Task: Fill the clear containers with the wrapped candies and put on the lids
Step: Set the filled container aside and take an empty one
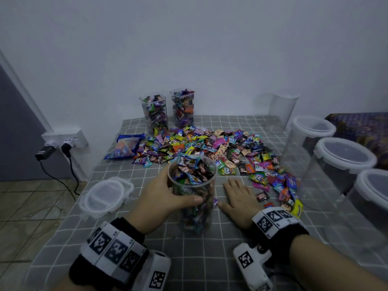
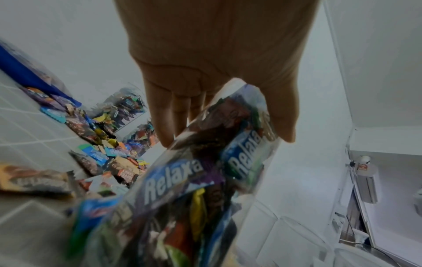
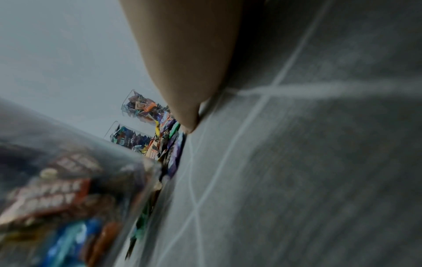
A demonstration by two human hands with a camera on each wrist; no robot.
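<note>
Full container gripped, right hand flat on the worktop

Nearest the head camera, the left hand wraps around a clear container packed to the rim with wrapped candies, thumb across its front wall and fingers behind it; the container stands upright on the grey checked worktop, with no lid on it; just to its right, the right hand lies palm down on the cloth with fingers straight and spread, holding nothing; beyond both hands a loose pile of candies spreads across the worktop; behind the pile, near the wall, two more filled containers stand side by side without lids; a stack of clear lids lies left of the held container; a blue candy bag lies at the pile's left end; along the right edge stand empty containers, three of them with lids on top.
</note>
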